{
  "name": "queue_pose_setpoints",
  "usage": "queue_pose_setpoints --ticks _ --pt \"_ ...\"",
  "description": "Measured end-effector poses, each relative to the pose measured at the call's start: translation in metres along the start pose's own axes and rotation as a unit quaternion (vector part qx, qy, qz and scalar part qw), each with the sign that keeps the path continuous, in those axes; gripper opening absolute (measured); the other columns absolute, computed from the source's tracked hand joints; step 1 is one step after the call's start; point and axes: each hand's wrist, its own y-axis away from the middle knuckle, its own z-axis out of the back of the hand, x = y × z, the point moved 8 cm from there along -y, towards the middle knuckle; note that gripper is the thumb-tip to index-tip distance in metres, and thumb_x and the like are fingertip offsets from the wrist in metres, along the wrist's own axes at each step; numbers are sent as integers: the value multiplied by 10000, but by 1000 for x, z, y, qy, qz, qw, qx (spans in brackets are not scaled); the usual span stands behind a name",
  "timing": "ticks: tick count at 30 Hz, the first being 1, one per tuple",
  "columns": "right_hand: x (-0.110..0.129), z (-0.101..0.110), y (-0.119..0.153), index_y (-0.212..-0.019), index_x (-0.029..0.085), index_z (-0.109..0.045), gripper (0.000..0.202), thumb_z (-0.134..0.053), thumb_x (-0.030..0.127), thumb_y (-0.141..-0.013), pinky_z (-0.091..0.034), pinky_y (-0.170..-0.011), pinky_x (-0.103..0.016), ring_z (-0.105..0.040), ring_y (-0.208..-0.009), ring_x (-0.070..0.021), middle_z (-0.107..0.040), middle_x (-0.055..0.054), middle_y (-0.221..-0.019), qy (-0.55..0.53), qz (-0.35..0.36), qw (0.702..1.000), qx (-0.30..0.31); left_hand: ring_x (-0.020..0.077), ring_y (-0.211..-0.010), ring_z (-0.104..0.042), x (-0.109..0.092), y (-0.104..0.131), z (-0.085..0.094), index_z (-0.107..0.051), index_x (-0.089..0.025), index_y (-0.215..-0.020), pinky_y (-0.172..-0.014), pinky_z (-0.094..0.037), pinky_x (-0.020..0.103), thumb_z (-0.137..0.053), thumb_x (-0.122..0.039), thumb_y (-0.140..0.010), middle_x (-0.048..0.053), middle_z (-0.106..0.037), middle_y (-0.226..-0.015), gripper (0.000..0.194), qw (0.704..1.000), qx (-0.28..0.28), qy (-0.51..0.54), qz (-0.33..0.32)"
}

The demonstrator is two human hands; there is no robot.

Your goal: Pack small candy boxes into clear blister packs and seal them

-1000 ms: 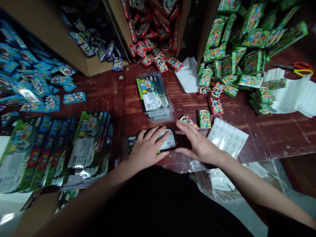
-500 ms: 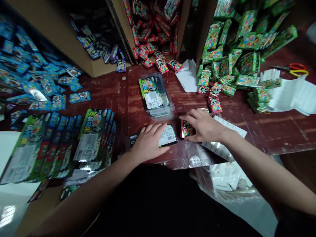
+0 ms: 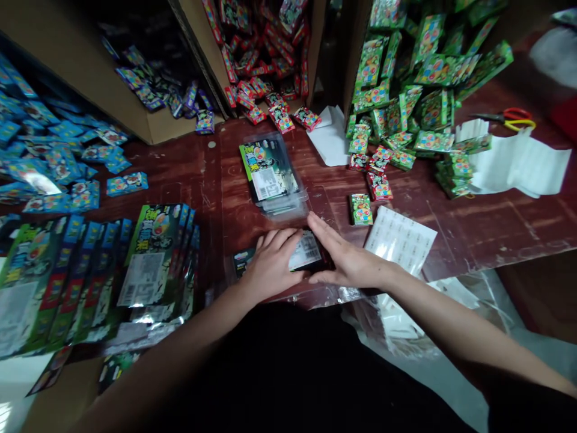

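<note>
A flat black printed pack (image 3: 305,251) with a pale label panel and barcode lies near the table's front edge. Over its left part rests my left hand (image 3: 274,260), fingers along the far side and thumb by the near side, holding it. My right hand (image 3: 345,257) spans the pack's right end, with long straight fingers at the far edge and the thumb at the near one. Whatever lies beneath its palm is hidden. Just beyond that hand stands a small green printed box (image 3: 361,209). Further back is a stack of similar packs in clear plastic (image 3: 270,174).
Filled packs (image 3: 153,258) lean in rows at left. Loose blue boxes (image 3: 67,156), purple boxes (image 3: 205,120), red boxes (image 3: 282,117) and green boxes (image 3: 433,108) surround the cardboard cartons behind. A sticker sheet (image 3: 401,237) lies right; scissors (image 3: 514,118) are far right.
My right hand has moved left from the small red box to the pack's right end, uncovering the green box. That red box is now mostly hidden. The whole view has shifted slightly.
</note>
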Motion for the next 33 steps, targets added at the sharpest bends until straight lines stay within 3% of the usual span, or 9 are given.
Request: queue_pose_setpoints --ticks 2,4,6,9,12,17,21,26,33 --pt "-10 16 0 -1609 201 157 1195 -682 602 -858 -254 -1246 -509 -12 -1577 -307 71 -177 -1701 31 -10 999 -21 358 -1288 -480 1 -1 2 -438 -237 -1487 -1062 -382 517 -770 -464 -765 112 -526 -1463 826 1000 -10 -10 7" --pt "-35 46 4 -1621 184 94 1229 -712 635 -811 -159 -1250 -581 1 -1572 -349 47 -188 -1700 120 -57 991 -34 356 -1271 -488 3 -2 8 -425 -252 -1496 -1057 -385 523 -758 -475 -781 104 -521 -1462 820 1000 -19 -18 11" --pt "-68 78 13 -1630 174 -41 1212 -767 598 -757 -35 -1198 -716 -31 -1554 -437 -82 -214 -1691 230 -139 963 -16 347 -1260 -491 4 -2 15 -424 -263 -1495 -1062 -390 517 -755 -475 -783 94 -521 -1455 813 999 -27 -14 15" --pt "-90 101 19 -1574 186 -294 1009 -783 467 -738 21 -1135 -796 -316 -1464 -477 -475 -212 -1526 292 -174 939 47 334 -1250 -491 3 -2 24 -422 -260 -1494 -1083 -387 507 -761 -472 -774 89 -523 -1440 824 999 -46 1 23" --pt "-61 92 3 -1471 208 -446 794 -753 414 -768 -76 -1198 -716 -543 -1288 -380 -622 -143 -1329 257 -95 960 49 327 -1242 -492 -3 -2 27 -411 -259 -1503 -1095 -380 502 -768 -475 -767 90 -521 -1439 846 998 -59 12 15" --pt "-7 63 -18 -1444 163 -457 727 -738 314 -791 -229 -1206 -652 -521 -1289 -354 -567 -161 -1322 196 15 979 48 325 -1244 -491 -8 2 25 -421 -238 -1500 -1073 -386 495 -790 -452 -757 102 -534 -1430 857 998 -53 1 -23" --pt "-4 52 -16 -1443 168 -455 739 -758 266 -775 -213 -1233 -624 -510 -1315 -339 -550 -151 -1338 152 25 984 89 331 -1266 -478 -1 5 26 -403 -245 -1513 -1072 -387 493 -784 -436 -767 103 -520 -1450 860 999 -48 7 -20" --pt "-3 47 -14 -1466 213 -456 786 -789 285 -758 -178 -1255 -598 -534 -1295 -318 -557 -122 -1348 64 41 989 128 325 -1294 -463 -6 -3 23 -395 -261 -1519 -1120 -363 484 -791 -452 -763 103 -523 -1446 875 996 2 51 -79" --pt "-17 78 -19 -1480 214 -441 789 -794 310 -781 -299 -1217 -578 -491 -1339 -331 -542 -144 -1372 93 9 995 44 324 -1304 -464 -6 -7 25 -385 -276 -1518 -1137 -353 494 -801 -457 -740 88 -516 -1454 901 997 2 60 -47"
